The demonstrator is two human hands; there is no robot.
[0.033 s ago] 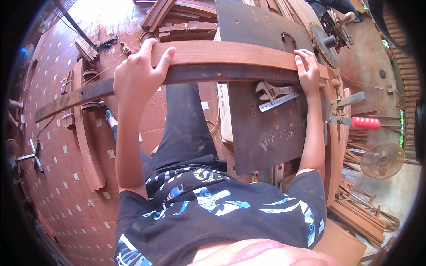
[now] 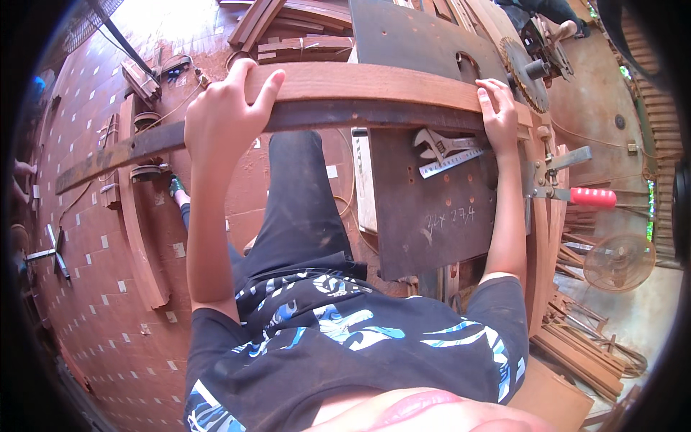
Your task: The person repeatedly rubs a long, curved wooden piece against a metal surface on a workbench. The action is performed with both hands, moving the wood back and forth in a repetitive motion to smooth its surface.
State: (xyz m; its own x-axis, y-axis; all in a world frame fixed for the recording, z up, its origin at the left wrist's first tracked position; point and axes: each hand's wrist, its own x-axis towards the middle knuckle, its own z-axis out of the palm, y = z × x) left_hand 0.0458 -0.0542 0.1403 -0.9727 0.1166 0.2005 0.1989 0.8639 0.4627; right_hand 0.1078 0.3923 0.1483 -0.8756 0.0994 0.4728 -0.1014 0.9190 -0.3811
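A long reddish-brown wooden board lies across the dark metal table, its left part reaching past the table's edge. My left hand is closed around its left end, thumb on the face. At the right end, my right hand holds the board with fingers bent over it. Along the board's near side runs a dark, rust-stained metal bar, extending left beyond my left hand. An adjustable wrench and a white measuring strip lie on the table near my right wrist.
A toothed circular saw blade stands just beyond my right hand. Right of my forearm sits a toggle clamp with a red handle. The metal table bears chalk marks. Wood stacks lie ahead; a fan stands at right.
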